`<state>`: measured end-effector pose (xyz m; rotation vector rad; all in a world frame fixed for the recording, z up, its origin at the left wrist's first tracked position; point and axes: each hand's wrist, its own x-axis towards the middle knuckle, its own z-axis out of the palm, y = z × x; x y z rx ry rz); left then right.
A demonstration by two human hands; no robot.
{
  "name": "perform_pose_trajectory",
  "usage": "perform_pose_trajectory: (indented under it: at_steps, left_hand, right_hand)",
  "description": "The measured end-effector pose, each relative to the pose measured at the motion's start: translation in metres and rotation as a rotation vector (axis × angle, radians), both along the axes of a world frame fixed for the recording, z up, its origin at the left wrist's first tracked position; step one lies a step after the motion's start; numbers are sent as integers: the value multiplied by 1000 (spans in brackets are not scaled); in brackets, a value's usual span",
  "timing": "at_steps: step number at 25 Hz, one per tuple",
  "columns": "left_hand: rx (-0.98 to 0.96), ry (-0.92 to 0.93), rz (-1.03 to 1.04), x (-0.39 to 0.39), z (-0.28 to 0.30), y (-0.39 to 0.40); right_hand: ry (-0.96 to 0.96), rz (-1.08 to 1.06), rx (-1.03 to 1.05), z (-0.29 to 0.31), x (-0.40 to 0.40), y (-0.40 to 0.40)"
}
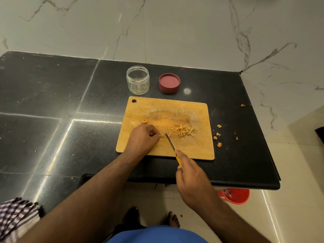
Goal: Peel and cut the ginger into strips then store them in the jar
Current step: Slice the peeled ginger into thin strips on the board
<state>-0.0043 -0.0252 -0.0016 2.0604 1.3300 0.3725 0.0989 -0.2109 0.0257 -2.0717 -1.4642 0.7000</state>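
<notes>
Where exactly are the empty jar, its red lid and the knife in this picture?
jar (138,81): head view, on its clear side wall.
red lid (169,83): head view, on the middle of its face.
knife (170,142): head view, on the middle of its blade, above the cutting board.

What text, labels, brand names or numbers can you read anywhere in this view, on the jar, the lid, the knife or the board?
None can be read.
Clear jar: no label or print shows.
Red lid: plain, with only moulded rings.
Knife in the right hand: no marking on the blade or yellow handle.
Cutting board: bare wood with ginger strips.
Red bucket on the floor: no print shows.
</notes>
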Motion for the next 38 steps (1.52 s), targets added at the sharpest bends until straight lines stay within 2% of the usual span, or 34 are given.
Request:
perform_pose_trajectory:
  at_steps: [12, 20, 29, 38]
  left_hand:
    - [-10, -14, 41, 2, 1, -1]
    - [-8, 2, 16, -1, -1, 0]
    - [-84, -17, 66, 2, 2, 2]
    - [-115, 7, 74, 5, 6, 4]
  right_hand:
    - [-77, 85, -47, -13, -5, 20]
    - [21, 0, 1, -1, -2, 0]
    - [9, 51, -41, -8, -8, 25]
    - [-60, 62, -62, -14, -5, -6]
